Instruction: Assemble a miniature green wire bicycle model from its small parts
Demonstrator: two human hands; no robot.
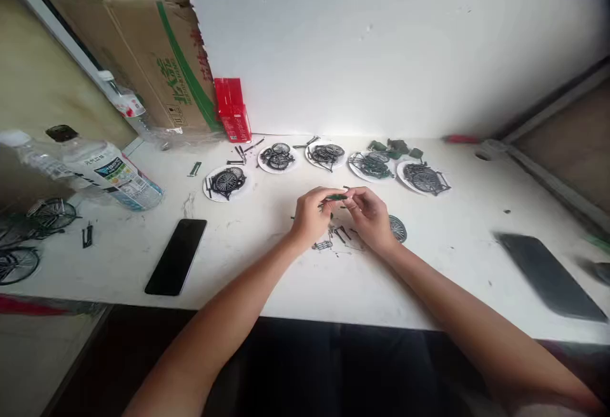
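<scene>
My left hand [309,215] and my right hand [370,215] meet over the middle of the table, fingertips pinched together. Between them is a small dark green part [337,197], too small to make out its kind. Both hands are closed on it. Below lie loose dark miniature bicycle parts [342,234] and a small silver-grey piece [323,245], partly hidden by my hands. A miniature spoked wheel [397,229] shows beside my right wrist.
Behind my hands, several white plates [208,193] carry miniature bicycle parts. A phone [176,257] lies left and a dark flat slab [553,277] right. Plastic bottles [119,175], a red box [232,110] and assembled miniature bicycles [52,215] stand toward the left.
</scene>
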